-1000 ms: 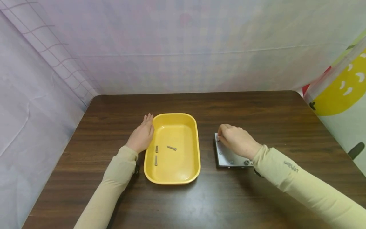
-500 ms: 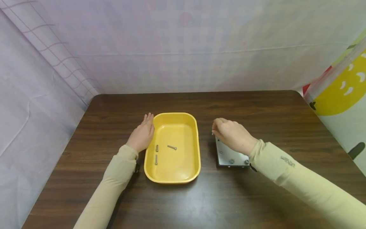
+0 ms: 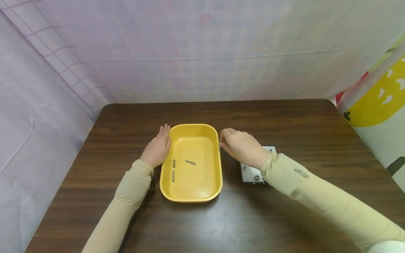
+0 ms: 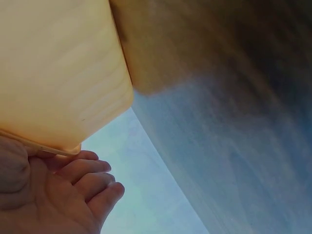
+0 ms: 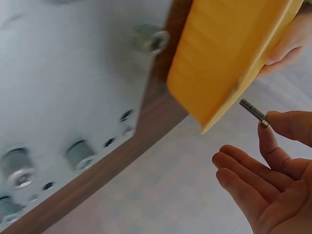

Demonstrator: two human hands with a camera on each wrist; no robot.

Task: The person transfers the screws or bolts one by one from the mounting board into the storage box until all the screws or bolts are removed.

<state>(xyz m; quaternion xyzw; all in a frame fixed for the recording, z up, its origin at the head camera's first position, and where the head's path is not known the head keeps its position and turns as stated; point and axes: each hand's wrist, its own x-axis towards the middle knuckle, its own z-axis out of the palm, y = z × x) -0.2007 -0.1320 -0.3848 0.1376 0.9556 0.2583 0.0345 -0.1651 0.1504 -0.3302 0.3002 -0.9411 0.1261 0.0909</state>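
Between the thumb and index finger of my right hand [image 3: 242, 146] is a short metal bolt [image 5: 253, 112], its threaded end pointing away from the fingertips. The other fingers of that hand are spread loosely. In the head view this hand is right at the right rim of the yellow tray [image 3: 197, 184]. My left hand [image 3: 156, 147] rests along the tray's left side, fingers extended past the rim. Inside the tray lie a bolt near the middle [image 3: 190, 162] and two more bolts toward the left, an upper one [image 3: 174, 163] and a lower one [image 3: 173, 176].
A grey metal plate [image 3: 250, 174] lies right of the tray, partly hidden under my right wrist. Bolt heads [image 5: 80, 155] and small holes show on it in the right wrist view. The dark wooden table [image 3: 202, 228] ends at a cloth backdrop behind.
My right hand has moved left from over the metal plate to the tray's right rim, carrying the bolt, uncovering part of the plate. The left hand has stayed at the tray.
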